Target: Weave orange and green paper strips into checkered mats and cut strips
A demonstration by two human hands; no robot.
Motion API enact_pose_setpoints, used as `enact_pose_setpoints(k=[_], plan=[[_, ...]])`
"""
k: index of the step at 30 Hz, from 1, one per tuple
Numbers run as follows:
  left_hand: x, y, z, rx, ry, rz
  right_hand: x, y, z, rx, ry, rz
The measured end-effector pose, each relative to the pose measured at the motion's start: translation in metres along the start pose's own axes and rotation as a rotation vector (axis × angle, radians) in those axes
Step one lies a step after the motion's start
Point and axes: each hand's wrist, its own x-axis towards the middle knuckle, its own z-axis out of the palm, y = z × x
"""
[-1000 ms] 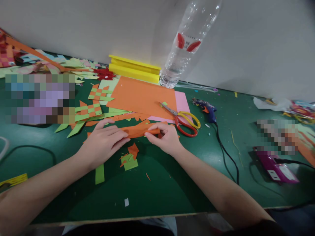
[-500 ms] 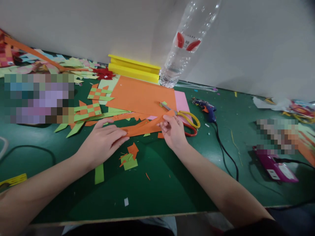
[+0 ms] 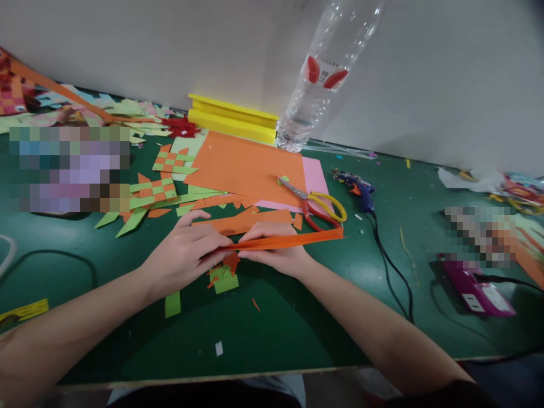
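Observation:
Both hands pinch one long folded orange paper strip (image 3: 306, 238) just above the table. My left hand (image 3: 187, 249) grips its left end, thumb below and fingers on top. Close beside it, my right hand (image 3: 272, 249) holds the strip near the same end, and the rest sticks out to the right past the knuckles. Another orange paper strip (image 3: 238, 221) lies flat behind the fingers. Under the hands are a green paper scrap (image 3: 227, 283) and small orange cuttings. Scissors (image 3: 318, 207) with one yellow and one red handle loop lie just behind the strip's free end.
Orange sheets (image 3: 250, 164) lie behind the hands, with woven orange and green pieces (image 3: 155, 190) to their left. A plastic bottle (image 3: 314, 85) and a yellow channel-shaped piece (image 3: 233, 119) stand by the wall. At right are a corded glue gun (image 3: 359, 190) and a purple box (image 3: 478, 289).
My right hand moved left, close to my left hand. The orange strip has come up off the table, and its free end now points right; another strip shows behind it.

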Motion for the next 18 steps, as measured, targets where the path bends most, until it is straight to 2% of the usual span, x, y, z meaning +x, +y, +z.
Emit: enact_pose_setpoints(k=[4, 12, 15, 18], plan=[[0.001, 0.0021, -0.0019, -0.01, -0.027, -0.064, 0.0022, -0.0007, 0.0, 0.053, 0.081, 0.048], [0.0019, -0.0017, -0.0076, -0.06, -0.017, -0.366, 0.0038, 0.0001, -0.0022, 0.157, 0.165, 0.331], [0.0022, -0.0036, -0.0066, -0.107, -0.036, -0.458, 0.003, 0.0029, -0.0011, 0.217, 0.188, 0.358], [0.0032, -0.0046, -0.0062, -0.16, -0.056, -0.486, 0.0029, 0.0037, 0.0001, 0.232, 0.196, 0.367]])
